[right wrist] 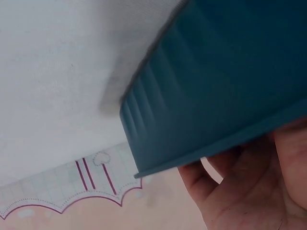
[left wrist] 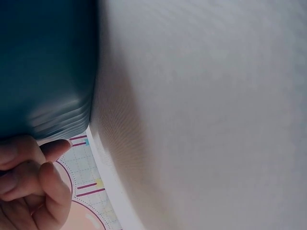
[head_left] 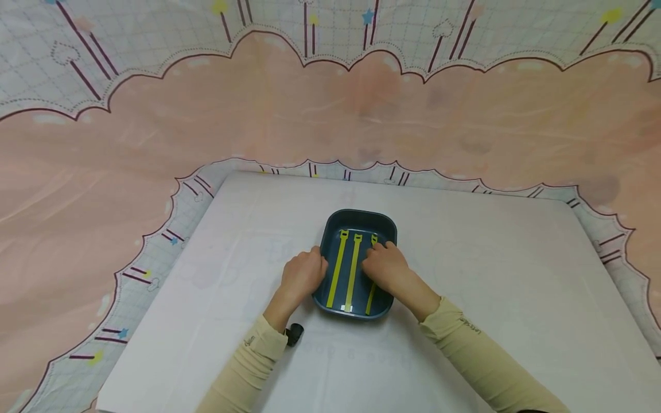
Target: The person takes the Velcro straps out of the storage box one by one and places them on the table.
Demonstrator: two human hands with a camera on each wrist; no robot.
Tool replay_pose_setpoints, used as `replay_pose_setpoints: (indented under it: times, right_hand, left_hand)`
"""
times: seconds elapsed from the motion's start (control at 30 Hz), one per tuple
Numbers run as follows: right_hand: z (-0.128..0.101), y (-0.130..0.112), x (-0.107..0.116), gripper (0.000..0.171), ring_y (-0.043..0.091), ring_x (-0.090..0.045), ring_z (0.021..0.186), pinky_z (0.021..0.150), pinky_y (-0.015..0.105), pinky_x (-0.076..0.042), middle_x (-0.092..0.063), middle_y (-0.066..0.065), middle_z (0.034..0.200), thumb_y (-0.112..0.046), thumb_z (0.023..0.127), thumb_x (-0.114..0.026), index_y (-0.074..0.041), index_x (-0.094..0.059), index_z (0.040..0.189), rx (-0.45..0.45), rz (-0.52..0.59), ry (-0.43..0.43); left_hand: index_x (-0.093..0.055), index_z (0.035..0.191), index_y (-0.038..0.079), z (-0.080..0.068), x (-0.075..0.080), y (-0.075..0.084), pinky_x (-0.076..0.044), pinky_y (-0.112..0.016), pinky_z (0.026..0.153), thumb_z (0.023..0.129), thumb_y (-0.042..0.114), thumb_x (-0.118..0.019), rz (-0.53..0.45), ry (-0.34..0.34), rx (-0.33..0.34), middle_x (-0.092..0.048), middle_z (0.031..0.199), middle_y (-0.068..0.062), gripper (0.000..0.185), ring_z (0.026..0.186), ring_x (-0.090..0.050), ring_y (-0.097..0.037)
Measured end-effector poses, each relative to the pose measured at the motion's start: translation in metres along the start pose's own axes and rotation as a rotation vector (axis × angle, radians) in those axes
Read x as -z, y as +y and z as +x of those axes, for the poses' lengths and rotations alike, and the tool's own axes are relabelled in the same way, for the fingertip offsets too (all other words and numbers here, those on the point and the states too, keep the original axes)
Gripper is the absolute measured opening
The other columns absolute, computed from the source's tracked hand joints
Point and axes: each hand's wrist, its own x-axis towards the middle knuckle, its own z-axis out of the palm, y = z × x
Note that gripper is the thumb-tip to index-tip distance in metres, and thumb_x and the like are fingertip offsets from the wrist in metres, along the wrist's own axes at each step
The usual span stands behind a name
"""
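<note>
A dark blue tray point(head_left: 384, 221) sits mid-table with three yellow straps lying lengthwise in it: left point(head_left: 337, 268), middle point(head_left: 353, 269), right point(head_left: 374, 238). My left hand point(head_left: 303, 275) grips the tray's left rim, its fingers point(left wrist: 29, 175) curled beside the outer wall point(left wrist: 43, 72). My right hand point(head_left: 384, 265) reaches over the right rim point(right wrist: 225, 148) and covers the middle of the right strap, with its fingers bent down onto it. The fingertips' contact with the strap is hidden.
The tray stands on a white board point(head_left: 465, 258) laid over a pink cloth point(head_left: 103, 189) with a scalloped grid border. A small black object point(head_left: 294, 333) sits at my left wrist. The board's front edge lies near my elbows.
</note>
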Motion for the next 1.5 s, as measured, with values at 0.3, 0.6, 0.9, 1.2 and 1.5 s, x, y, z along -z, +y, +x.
replay_pose_setpoints:
  times: [0.3,0.6,0.9,1.2,1.5]
  right_hand:
    - [-0.006,0.001,0.01,0.014,0.025,-0.056,0.096,0.077,0.04,-0.043,-0.068,0.006,0.107,-0.018,0.089,-0.071,-0.017,-0.075,0.103,0.003,-0.015,0.021]
    - [-0.01,0.002,0.02,0.019,0.024,-0.056,0.096,0.078,0.039,-0.044,-0.068,0.005,0.108,-0.019,0.089,-0.072,-0.019,-0.074,0.108,-0.008,-0.027,0.04]
    - [-0.016,0.006,0.028,0.025,0.025,-0.055,0.1,0.082,0.039,-0.044,-0.067,0.005,0.111,-0.018,0.087,-0.074,-0.02,-0.074,0.112,-0.009,-0.017,0.065]
    - [-0.025,0.013,0.036,0.025,0.026,-0.054,0.102,0.086,0.041,-0.045,-0.066,0.005,0.112,-0.016,0.087,-0.074,-0.021,-0.074,0.111,-0.03,-0.01,0.097]
    - [-0.035,0.021,0.039,0.024,0.024,-0.053,0.093,0.085,0.041,-0.045,-0.065,0.005,0.106,-0.014,0.086,-0.074,-0.02,-0.074,0.109,-0.044,-0.006,0.13]
  left_hand:
    - [-0.058,0.088,0.0,0.001,0.0,0.0,-0.039,-0.03,0.048,0.097,0.015,-0.053,0.0,-0.006,0.006,-0.049,0.061,-0.006,0.019,0.05,-0.048,-0.018]
    - [-0.058,0.087,0.0,0.001,0.001,0.001,-0.039,-0.03,0.047,0.096,0.015,-0.053,-0.008,-0.013,0.012,-0.05,0.061,-0.006,0.018,0.05,-0.048,-0.019]
    - [-0.059,0.089,-0.001,0.002,0.002,0.002,-0.04,-0.03,0.048,0.096,0.015,-0.053,-0.008,-0.019,0.014,-0.051,0.062,-0.006,0.018,0.051,-0.049,-0.019]
    - [-0.058,0.089,-0.001,0.001,0.003,0.002,-0.04,-0.031,0.048,0.096,0.015,-0.053,-0.005,-0.014,0.006,-0.051,0.063,-0.007,0.019,0.051,-0.049,-0.019]
    - [-0.059,0.091,-0.002,0.001,0.002,0.002,-0.04,-0.031,0.048,0.096,0.015,-0.053,-0.002,-0.021,0.011,-0.051,0.062,-0.007,0.019,0.052,-0.05,-0.02]
